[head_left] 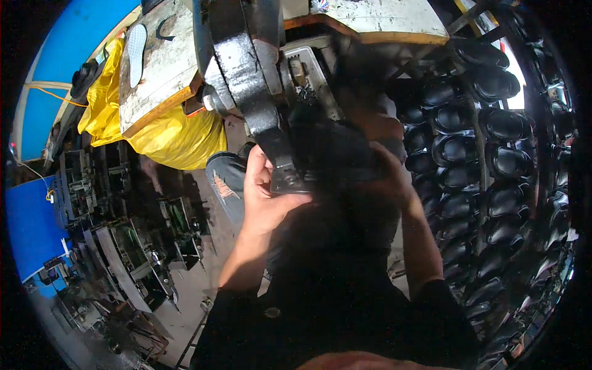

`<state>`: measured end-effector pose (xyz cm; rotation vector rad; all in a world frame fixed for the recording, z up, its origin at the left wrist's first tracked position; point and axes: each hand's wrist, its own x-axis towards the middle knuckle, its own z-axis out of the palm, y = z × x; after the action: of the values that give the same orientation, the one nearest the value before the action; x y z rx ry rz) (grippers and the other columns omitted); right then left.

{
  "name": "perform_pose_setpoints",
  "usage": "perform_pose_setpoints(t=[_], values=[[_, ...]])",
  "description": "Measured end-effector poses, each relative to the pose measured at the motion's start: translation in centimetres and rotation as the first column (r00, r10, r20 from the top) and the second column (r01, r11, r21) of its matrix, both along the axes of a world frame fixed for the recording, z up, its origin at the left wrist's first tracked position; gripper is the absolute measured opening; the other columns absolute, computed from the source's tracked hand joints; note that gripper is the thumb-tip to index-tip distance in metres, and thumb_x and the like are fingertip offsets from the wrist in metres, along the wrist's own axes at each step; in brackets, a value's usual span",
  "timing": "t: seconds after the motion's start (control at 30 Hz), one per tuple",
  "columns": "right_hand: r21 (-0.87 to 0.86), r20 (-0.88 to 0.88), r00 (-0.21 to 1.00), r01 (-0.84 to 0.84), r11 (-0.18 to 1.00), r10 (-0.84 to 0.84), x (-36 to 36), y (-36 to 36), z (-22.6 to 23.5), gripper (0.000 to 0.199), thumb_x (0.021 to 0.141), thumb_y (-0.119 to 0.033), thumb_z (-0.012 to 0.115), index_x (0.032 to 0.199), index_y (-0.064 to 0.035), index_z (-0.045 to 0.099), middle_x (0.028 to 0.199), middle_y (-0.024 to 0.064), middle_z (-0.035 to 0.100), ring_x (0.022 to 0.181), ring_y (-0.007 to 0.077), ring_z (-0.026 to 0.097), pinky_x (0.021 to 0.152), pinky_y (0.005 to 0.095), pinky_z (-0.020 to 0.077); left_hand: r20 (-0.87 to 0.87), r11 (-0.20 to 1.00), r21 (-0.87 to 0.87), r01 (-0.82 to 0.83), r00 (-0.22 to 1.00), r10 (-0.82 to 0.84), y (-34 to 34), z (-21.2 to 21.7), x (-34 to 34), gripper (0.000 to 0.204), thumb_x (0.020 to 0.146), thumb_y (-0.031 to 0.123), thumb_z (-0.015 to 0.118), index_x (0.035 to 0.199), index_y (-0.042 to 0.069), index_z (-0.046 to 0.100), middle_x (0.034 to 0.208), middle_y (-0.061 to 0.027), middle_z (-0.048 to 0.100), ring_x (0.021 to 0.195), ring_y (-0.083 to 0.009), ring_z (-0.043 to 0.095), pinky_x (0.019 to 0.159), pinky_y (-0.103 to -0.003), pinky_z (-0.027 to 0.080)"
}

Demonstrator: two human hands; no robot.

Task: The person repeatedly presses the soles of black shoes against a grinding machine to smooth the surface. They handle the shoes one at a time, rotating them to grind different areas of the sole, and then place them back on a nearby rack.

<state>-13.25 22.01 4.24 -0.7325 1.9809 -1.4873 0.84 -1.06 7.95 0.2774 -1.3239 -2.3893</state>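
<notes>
A glossy black machine arm (237, 68) comes down from the top and ends in a narrow tip between my hands. My left hand (262, 200) is closed round the left edge of a black shoe-like piece (336, 148), its thumb lying along the near side by the machine tip. At the piece's other side, my right hand (394, 169) is wrapped round it, its fingertips lost in dark shadow. Deep shadow and blur hide most of the piece, so its exact shape is unclear.
Racks of shiny black shoes (509, 163) stand at the right. A worn white table (163, 68) at the far left carries a pale shoe sole (137, 55), with yellow sheeting (179, 139) hanging below. A metal tray (317, 77) sits behind the machine. Dark metal frames (132, 259) fill the left floor.
</notes>
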Motion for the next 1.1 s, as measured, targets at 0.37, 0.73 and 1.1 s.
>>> perform_pose_setpoints(t=[0.37,0.73,1.1], values=[[-0.025,-0.469,0.883,-0.059,0.998,0.040,-6.9,4.3,7.9,0.077,0.052,-0.014,0.088,0.124,-0.0026,0.062,0.122,0.0133,0.064,0.113,0.0307,0.057,0.099,0.0394,0.0444,0.051,0.957,0.290,0.017,0.998,-0.033,2.0,-1.2,-0.4,0.091,0.061,-0.018,0.077,0.138,0.011,0.037,0.118,-0.0055,0.057,0.107,-0.0195,0.060,0.090,-0.035,0.053],[0.070,-0.409,0.901,0.189,0.980,-0.145,-4.4,5.0,10.9,0.080,0.047,0.000,0.081,0.124,-0.0041,0.059,0.122,0.0113,0.065,0.117,0.0253,0.057,0.103,0.0373,0.0424,0.069,0.967,0.248,0.063,0.994,-0.083,0.7,-0.4,0.3,0.078,0.070,-0.016,0.070,0.137,0.010,0.038,0.120,-0.0072,0.058,0.103,-0.0181,0.061,0.087,-0.035,0.054],[-0.077,-0.623,0.454,0.775,0.628,-0.637,15.4,22.1,20.9,0.060,0.062,-0.020,0.091,0.112,-0.0020,0.063,0.113,0.0095,0.064,0.108,0.0218,0.060,0.095,0.0358,0.0456,0.455,0.657,-0.592,0.467,0.866,-0.205,-1.4,-20.3,-7.7,0.031,0.105,0.022,0.045,0.108,-0.006,0.060,0.102,-0.0141,0.064,0.088,-0.0193,0.058,0.073,-0.032,0.052]])
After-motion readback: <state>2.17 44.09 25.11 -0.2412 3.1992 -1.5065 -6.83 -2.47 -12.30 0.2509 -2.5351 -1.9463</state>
